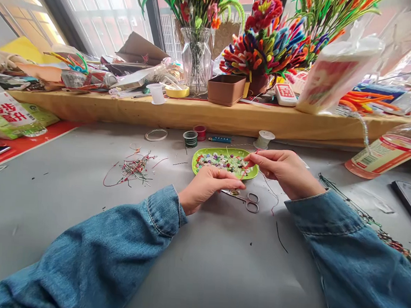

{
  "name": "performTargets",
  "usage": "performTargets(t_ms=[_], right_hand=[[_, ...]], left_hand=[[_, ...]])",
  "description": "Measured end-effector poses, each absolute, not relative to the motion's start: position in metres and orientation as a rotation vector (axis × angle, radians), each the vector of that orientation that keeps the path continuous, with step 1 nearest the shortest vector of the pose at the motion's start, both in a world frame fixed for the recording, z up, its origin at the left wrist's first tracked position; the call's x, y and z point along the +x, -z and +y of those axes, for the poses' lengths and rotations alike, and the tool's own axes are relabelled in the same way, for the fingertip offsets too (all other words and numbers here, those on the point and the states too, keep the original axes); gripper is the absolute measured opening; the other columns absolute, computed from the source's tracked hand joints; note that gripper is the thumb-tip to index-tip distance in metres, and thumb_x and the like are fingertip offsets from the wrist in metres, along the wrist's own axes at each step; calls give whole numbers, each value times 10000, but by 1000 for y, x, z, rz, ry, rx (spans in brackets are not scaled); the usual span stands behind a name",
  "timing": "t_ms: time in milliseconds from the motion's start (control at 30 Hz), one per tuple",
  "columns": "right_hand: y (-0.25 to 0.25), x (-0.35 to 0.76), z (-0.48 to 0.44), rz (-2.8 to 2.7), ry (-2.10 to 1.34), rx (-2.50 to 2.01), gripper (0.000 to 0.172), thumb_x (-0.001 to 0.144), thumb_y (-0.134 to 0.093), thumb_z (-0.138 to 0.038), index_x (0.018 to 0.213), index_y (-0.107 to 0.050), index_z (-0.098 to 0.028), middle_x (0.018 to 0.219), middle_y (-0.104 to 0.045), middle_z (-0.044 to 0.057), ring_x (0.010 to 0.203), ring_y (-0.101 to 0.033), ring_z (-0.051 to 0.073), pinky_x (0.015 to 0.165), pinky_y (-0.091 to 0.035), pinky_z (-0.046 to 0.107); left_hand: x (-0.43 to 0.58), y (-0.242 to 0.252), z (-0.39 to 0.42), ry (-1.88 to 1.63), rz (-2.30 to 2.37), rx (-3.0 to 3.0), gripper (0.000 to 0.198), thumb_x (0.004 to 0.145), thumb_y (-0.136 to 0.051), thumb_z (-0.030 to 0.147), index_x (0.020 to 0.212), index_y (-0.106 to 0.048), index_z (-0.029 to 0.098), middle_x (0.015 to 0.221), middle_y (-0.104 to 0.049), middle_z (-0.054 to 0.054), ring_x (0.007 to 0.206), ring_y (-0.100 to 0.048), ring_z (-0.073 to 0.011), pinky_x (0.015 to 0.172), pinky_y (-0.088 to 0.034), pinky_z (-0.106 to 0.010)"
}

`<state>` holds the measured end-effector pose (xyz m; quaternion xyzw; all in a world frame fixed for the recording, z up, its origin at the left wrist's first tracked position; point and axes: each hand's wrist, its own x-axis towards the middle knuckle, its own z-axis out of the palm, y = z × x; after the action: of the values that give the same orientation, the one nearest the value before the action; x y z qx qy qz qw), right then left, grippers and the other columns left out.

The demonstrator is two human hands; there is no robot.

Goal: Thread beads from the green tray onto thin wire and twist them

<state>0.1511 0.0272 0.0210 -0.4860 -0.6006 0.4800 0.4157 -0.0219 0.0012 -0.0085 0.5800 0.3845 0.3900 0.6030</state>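
Note:
Between my two hands runs a thin red cord (243, 175). My left hand (211, 184) pinches its lower end, just in front of the green tray (195, 168); a small piece under the fingertips is too small to make out. My right hand (282, 169) is closed on the cord higher up, over the tray's right end, and a loose tail (275, 201) hangs down below it. Many small colored beads (219, 161) lie in the tray. Metal scissors (251, 203) rest on the table right under my left fingertips, their blades partly hidden by that hand.
A heap of cord scraps (136, 168) lies to the left. Behind the tray stand a dark green spool (190, 139), a red spool (200, 132) and a white spool (264, 139). Beaded strings (390, 239) lie beside my right sleeve, and a tilted bottle (386, 154) stands farther right.

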Motion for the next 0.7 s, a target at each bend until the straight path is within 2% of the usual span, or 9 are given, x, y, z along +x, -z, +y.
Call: performTargets(t_ms=[133, 233, 333, 467, 567, 700], right_hand=[[-18, 167, 41, -1257, -1314, -1200, 164, 650, -634, -267, 732, -655, -127, 727, -631, 35, 389, -335, 3, 308, -261, 140], [-17, 183, 54, -1172, -1300, -1184, 108, 684, -603, -224, 751, -642, -148, 795, -647, 41, 402, -409, 3, 333, -348, 119], [-15, 203, 67, -1099, -1243, -1164, 90, 732, -542, -196, 720, -624, -162, 775, -650, 34, 463, -501, 21, 383, -419, 108], [-10, 230, 81, -1025, -1123, -1148, 224, 788, -451, -181, 614, -591, -184, 672, -634, 19, 651, -596, 64, 491, -450, 101], [-8, 242, 87, -908, -1042, -1142, 214, 789, -451, -156, 606, -557, -190, 631, -612, 16, 657, -588, 70, 502, -467, 111], [-7, 240, 87, -851, -1022, -1146, 166, 781, -464, -146, 642, -551, -177, 613, -568, 0, 559, -538, 39, 488, -471, 98]], left_hand=[[-25, 8, -1, -834, 925, 1392, 167, 641, -602, 310, 684, -682, 171, 694, -652, -27, 642, -491, -101, 490, -289, -198], [-25, 5, -5, -768, 896, 1395, 154, 638, -603, 293, 666, -679, 162, 629, -637, -25, 591, -485, -96, 455, -274, -196], [-24, 2, -10, -662, 860, 1368, 125, 614, -622, 256, 650, -678, 150, 603, -633, -28, 581, -512, -101, 514, -353, -195], [-26, 1, -14, -444, 797, 1414, 134, 579, -647, 244, 654, -676, 137, 634, -635, -35, 639, -547, -127, 652, -416, -237], [-28, 0, -14, -310, 751, 1470, 195, 560, -664, 279, 684, -675, 129, 680, -636, -45, 687, -558, -150, 680, -426, -256], [-30, 1, -14, -192, 676, 1565, 189, 582, -650, 282, 695, -677, 132, 700, -632, -53, 738, -562, -169, 709, -430, -267]])
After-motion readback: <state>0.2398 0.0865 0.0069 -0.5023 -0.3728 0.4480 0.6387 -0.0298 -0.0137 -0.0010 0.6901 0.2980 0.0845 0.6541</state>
